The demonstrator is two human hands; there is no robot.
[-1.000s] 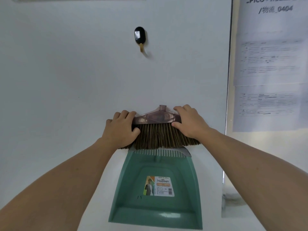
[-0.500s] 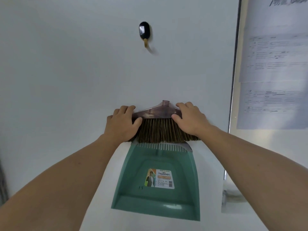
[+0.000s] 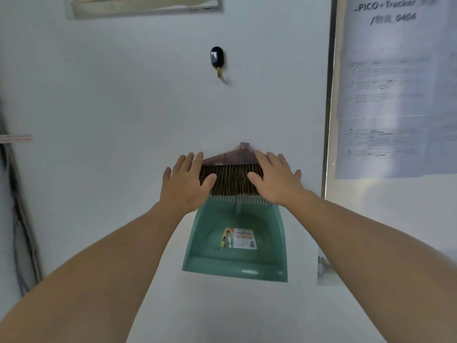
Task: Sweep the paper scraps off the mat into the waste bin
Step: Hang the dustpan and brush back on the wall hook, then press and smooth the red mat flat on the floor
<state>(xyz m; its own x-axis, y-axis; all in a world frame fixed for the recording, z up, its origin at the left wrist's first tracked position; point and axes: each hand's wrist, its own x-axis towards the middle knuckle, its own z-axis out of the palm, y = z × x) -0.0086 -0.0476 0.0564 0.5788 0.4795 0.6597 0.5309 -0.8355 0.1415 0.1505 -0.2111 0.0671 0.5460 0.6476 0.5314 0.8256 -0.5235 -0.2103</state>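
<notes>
A broom head (image 3: 231, 177) with brown bristles and a smoky clear plastic top sits against the white wall, its bristles tucked into the comb edge of a green dustpan (image 3: 237, 241) below it. The dustpan carries a printed label. My left hand (image 3: 188, 179) is at the broom head's left end and my right hand (image 3: 274, 179) at its right end. Both hands have their fingers spread and lifted; neither grips the broom. No mat, paper scraps or waste bin are in view.
A black wall hook (image 3: 217, 59) is fixed above the broom. Printed paper sheets (image 3: 395, 95) hang on the panel at the right, past a metal edge strip (image 3: 327, 107). Dark cables (image 3: 17, 194) run down the far left.
Both hands were curled around the ends of the broom head; now their fingers have opened and let go. The broom and dustpan stay in place against the wall.
</notes>
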